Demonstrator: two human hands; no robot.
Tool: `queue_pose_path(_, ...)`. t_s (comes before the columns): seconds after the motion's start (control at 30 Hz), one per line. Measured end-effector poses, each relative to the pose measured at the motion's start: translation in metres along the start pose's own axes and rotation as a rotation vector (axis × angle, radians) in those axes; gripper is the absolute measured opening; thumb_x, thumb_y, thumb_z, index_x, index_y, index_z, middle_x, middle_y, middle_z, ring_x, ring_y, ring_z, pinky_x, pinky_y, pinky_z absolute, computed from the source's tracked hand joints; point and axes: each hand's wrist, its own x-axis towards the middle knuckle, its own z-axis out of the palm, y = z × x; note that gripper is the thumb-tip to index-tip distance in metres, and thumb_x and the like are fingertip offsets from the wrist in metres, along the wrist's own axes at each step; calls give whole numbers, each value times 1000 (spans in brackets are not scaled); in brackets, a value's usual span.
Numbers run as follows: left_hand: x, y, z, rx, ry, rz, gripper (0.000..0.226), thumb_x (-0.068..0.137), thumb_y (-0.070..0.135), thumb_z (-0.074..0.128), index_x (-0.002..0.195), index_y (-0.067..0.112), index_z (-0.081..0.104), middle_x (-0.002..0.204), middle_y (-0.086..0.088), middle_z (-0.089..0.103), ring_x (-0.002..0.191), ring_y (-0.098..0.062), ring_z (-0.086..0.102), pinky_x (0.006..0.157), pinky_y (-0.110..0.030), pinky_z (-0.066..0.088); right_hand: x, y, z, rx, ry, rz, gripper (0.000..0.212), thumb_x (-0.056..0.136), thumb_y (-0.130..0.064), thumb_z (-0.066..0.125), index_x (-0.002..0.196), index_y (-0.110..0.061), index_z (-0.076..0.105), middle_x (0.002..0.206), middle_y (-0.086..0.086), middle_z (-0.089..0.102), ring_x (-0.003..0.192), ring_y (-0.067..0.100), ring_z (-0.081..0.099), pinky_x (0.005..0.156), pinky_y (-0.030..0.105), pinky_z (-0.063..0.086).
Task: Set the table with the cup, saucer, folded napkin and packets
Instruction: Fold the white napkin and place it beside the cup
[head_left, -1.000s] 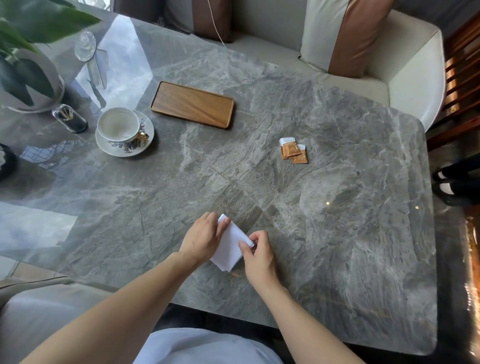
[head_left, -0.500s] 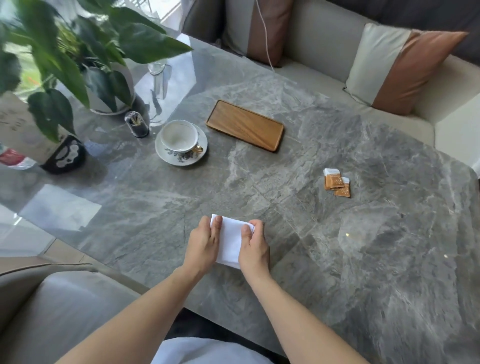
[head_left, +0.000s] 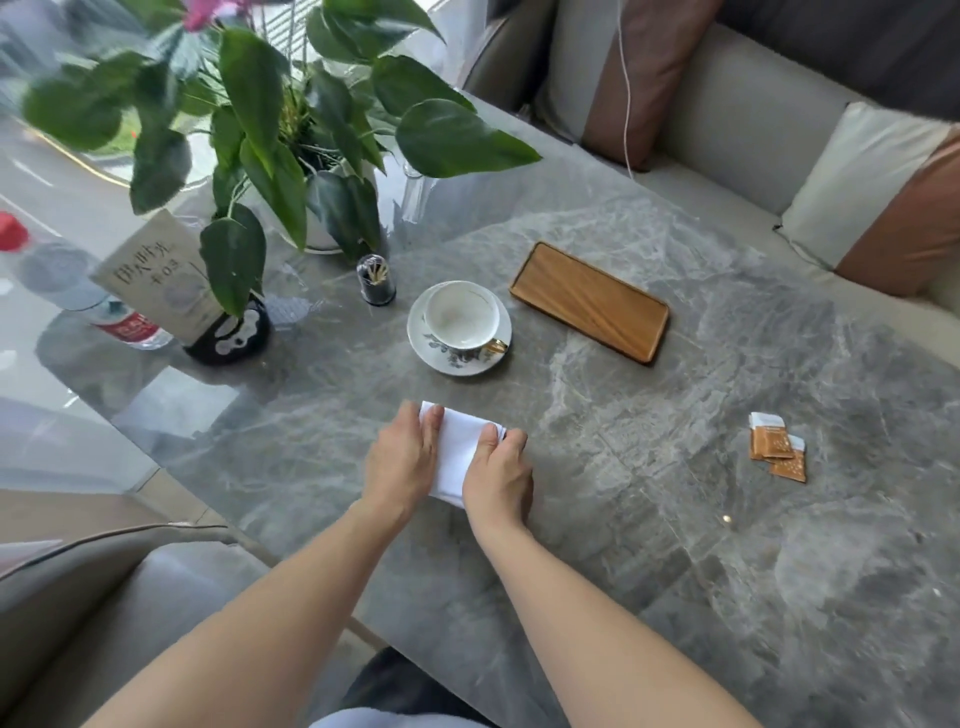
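Note:
A white folded napkin lies flat on the grey marble table near its front edge. My left hand presses on its left side and my right hand on its right side, fingers curled over the edges. Behind them a white cup with a gold handle stands on a flowered saucer. Two orange packets lie overlapping at the right.
A wooden tray lies right of the cup. A toothpick holder, a leafy potted plant, a card stand and a water bottle fill the left. A sofa with cushions runs behind the table.
Both hands have shifted the napkin from tilted to squarer and flatter on the table. The camera has swung left, bringing the plant, card and bottle into view.

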Motion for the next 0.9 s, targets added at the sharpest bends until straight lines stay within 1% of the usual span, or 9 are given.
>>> queue_pose_path(0.23, 53, -10, -14, 205, -16, 96, 42, 105, 54, 20, 87, 21, 38, 83, 1, 54, 77, -31, 52, 66, -41, 34, 25, -27, 34, -156, 0, 12, 37, 104, -47, 25, 101, -13, 38, 107, 20, 69, 94, 41, 66, 68, 41, 44)
queue_pose_path(0.3, 66, -13, -14, 282, -28, 101, 40, 106, 51, 20, 88, 20, 38, 88, -7, 61, 76, -31, 51, 66, -40, 33, 30, -29, 44, -190, 3, 13, 36, 104, -48, 24, 98, -14, 36, 107, 18, 70, 95, 40, 66, 68, 40, 43)
queue_pose_path(0.37, 77, -15, -14, 328, -37, 114, 37, 107, 48, 22, 90, 19, 38, 94, -13, 67, 81, -35, 58, 66, -40, 33, 34, -31, 52, -229, 18, 2, 36, 104, -48, 24, 96, -15, 34, 106, 17, 71, 94, 40, 67, 67, 40, 42)
queue_pose_path(0.47, 89, -18, -16, 362, -51, 148, 35, 107, 47, 23, 91, 19, 37, 99, -14, 68, 90, -38, 63, 67, -40, 33, 36, -33, 62, -328, 77, -43, 40, 105, -47, 27, 102, -10, 42, 102, 17, 72, 93, 38, 68, 76, 42, 46)
queue_pose_path(0.53, 94, -19, -17, 383, -49, 174, 33, 107, 47, 24, 91, 20, 37, 102, -13, 66, 92, -37, 62, 67, -39, 33, 38, -33, 67, -410, 142, -85, 39, 104, -45, 31, 105, -11, 49, 103, 14, 72, 98, 34, 65, 85, 44, 41)
queue_pose_path(0.6, 98, -20, -19, 403, -49, 188, 33, 107, 47, 24, 91, 21, 37, 103, -12, 65, 93, -36, 62, 67, -39, 34, 40, -35, 68, -448, 201, -104, 36, 102, -45, 39, 103, -13, 56, 107, 10, 68, 104, 30, 58, 87, 44, 37)
queue_pose_path(0.67, 101, -21, -22, 438, -27, 202, 33, 107, 46, 26, 90, 21, 39, 102, -11, 65, 92, -35, 61, 68, -40, 35, 42, -36, 68, -473, 230, -123, 36, 100, -46, 45, 100, -14, 61, 106, 9, 63, 104, 30, 55, 85, 44, 36)
queue_pose_path(0.8, 103, -25, -25, 510, 78, 313, 34, 105, 39, 43, 85, 12, 52, 88, -15, 66, 85, -36, 57, 77, -45, 34, 43, -34, 67, -518, 271, -173, 37, 95, -50, 53, 91, -13, 61, 98, 11, 59, 97, 32, 54, 79, 46, 40)
queue_pose_path(0.9, 105, -27, -25, 509, 109, 279, 35, 103, 44, 46, 85, 15, 50, 86, -9, 60, 83, -32, 50, 77, -43, 31, 45, -32, 65, -542, 288, -201, 39, 91, -52, 57, 88, -13, 58, 95, 12, 59, 92, 33, 55, 76, 46, 43)
